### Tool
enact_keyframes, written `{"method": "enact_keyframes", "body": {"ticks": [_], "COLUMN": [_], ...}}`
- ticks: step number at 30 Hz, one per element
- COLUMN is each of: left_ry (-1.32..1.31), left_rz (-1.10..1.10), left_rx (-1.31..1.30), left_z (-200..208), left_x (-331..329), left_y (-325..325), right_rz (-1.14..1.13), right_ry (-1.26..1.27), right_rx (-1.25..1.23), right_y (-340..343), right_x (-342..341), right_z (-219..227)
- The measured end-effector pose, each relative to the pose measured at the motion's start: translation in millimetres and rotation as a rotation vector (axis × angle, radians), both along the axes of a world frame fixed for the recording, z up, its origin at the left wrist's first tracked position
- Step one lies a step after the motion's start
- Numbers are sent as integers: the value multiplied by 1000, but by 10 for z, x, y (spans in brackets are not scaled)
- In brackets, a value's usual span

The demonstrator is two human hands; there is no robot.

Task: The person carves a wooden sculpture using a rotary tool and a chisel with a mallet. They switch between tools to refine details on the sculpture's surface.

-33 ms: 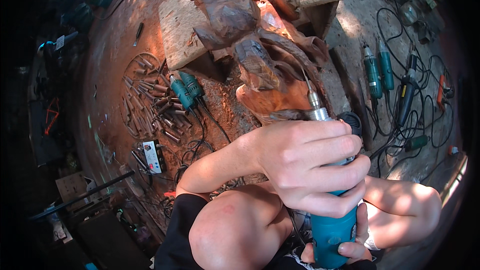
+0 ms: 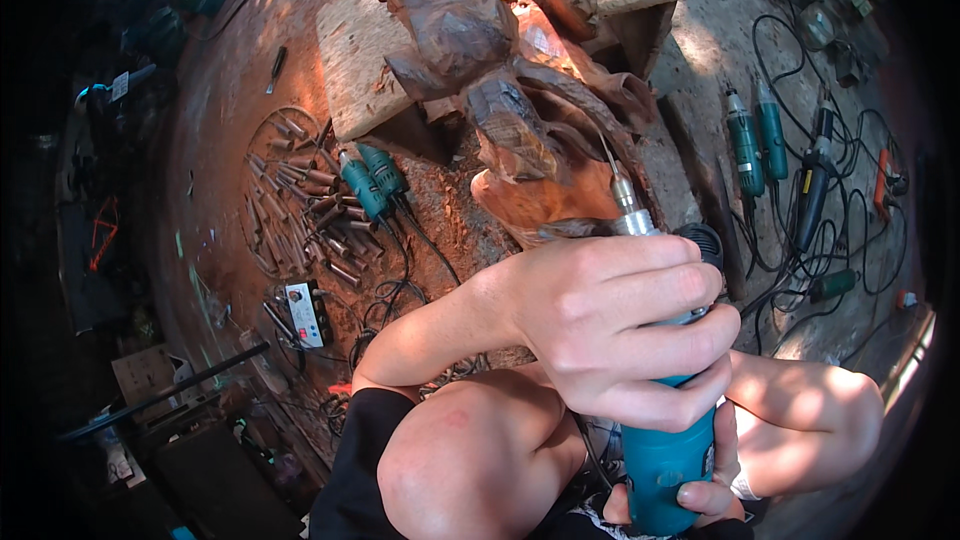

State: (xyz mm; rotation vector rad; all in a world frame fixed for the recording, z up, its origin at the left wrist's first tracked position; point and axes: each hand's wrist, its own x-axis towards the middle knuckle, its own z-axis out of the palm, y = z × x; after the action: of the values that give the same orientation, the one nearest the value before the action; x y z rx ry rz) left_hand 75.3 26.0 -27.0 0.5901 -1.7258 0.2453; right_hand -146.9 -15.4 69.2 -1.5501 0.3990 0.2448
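Observation:
My left hand (image 2: 625,325) wraps over the front part of a teal die grinder (image 2: 662,475), its fingers curled round the neck. Lower down, the thumb and fingers of my right hand (image 2: 706,498) grip the grinder's rear body; the rest of that hand is hidden. A thin pointed bit (image 2: 610,155) sticks out of the metal collet toward a carved wooden sculpture (image 2: 460,28). The bit's tip lies over the grooved, reddish-brown folds of the carving; whether it touches the wood I cannot tell.
Light wooden blocks (image 2: 360,60) stand by the sculpture. Left lie a pile of chisels (image 2: 300,195), two teal grinders (image 2: 370,180) and a white control box (image 2: 304,314). To the right are more grinders (image 2: 745,145), a dark tool (image 2: 815,180) and tangled cords.

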Motion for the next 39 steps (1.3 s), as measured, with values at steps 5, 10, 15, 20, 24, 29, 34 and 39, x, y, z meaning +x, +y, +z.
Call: {"method": "enact_keyframes", "body": {"ticks": [5, 10, 15, 20, 24, 29, 34, 39], "left_ry": [-50, -144, -160, -220, -234, -283, -340, -337], "left_rz": [8, -51, -52, -73, -98, -99, -78, -43], "left_rx": [54, 30, 72, 56, 38, 45, 95, 105], "left_z": [53, 24, 42, 50, 51, 40, 67, 77], "left_x": [59, 54, 88, 95, 51, 78, 82, 95], "left_y": [53, 5, 8, 32, -10, 15, 62, 52], "right_rz": [-15, 47, -175, -58, -418, -820, -334, -106], "right_ry": [-665, -425, -454, -639, -643, -556, -397, -336], "right_rx": [-769, -641, -504, -986, -1535, -1534, -1365, -948], "right_y": [-39, -132, 29, -114, 146, 354, 179, 15], "right_x": [105, 116, 12, -20, 34, 98, -176, -200], "right_z": [-260, 16, -196, -203, -384, -649, -364, -77]}}
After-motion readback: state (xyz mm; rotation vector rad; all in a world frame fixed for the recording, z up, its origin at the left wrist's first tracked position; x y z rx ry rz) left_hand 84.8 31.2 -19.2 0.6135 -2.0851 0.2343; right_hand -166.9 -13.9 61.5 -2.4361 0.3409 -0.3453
